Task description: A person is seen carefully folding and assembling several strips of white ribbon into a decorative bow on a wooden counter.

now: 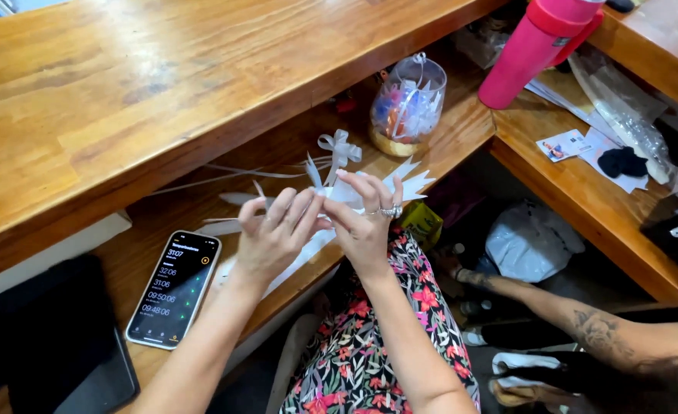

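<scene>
**Keeping the ribbon folds tight between both hands**

Both hands meet just above the lower wooden worktop [201, 201]. The left hand [274, 234] and the right hand [366, 222] have their fingers closed in a pinch on a piece of white ribbon [412, 184], whose cut pointed ends fan out to the right. A finished ribbon bow [339, 147] lies just beyond, near a clear bag of sweets [408, 107]. A phone [174, 287] with a running timer lies to the left.

To do this well, I judge the pinch should stay at the gathered centre, with loops kept even and the loose strands held clear of the fold.
</scene>
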